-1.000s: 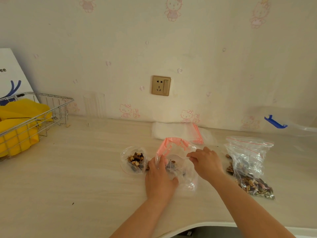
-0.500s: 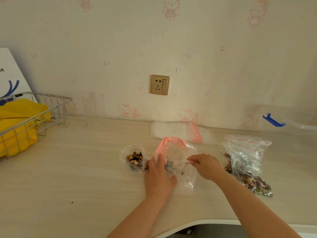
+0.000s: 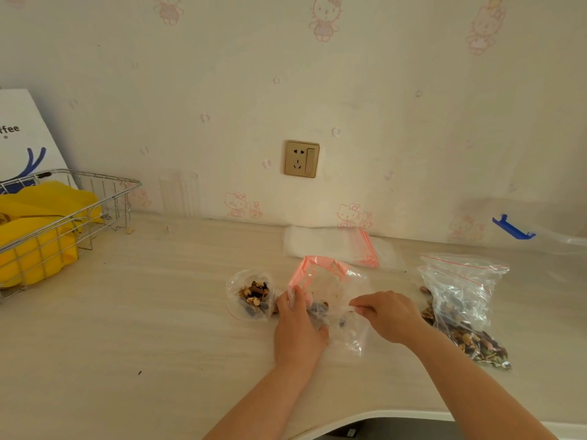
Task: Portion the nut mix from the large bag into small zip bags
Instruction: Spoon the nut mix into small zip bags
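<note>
A small clear zip bag point(image 3: 330, 290) with a pink printed top stands open at the middle of the table, a few nuts at its bottom. My left hand point(image 3: 298, 325) grips its left side near the base. My right hand point(image 3: 387, 315) pinches its right edge. A filled small bag of nut mix point(image 3: 252, 295) sits just left of it. The large clear bag of nut mix point(image 3: 460, 300) with a red zip line lies to the right, slumped on the table. A stack of flat unused zip bags point(image 3: 336, 246) lies by the wall.
A wire basket point(image 3: 95, 201) with yellow cloth stands at the far left. A clear glass point(image 3: 179, 195) stands by the wall. A blue clip point(image 3: 511, 228) on clear plastic lies at the far right. The table's front edge curves in below my arms.
My right hand has slid down from the bag's open top to its right edge and now pinches it. My left hand keeps its hold.
</note>
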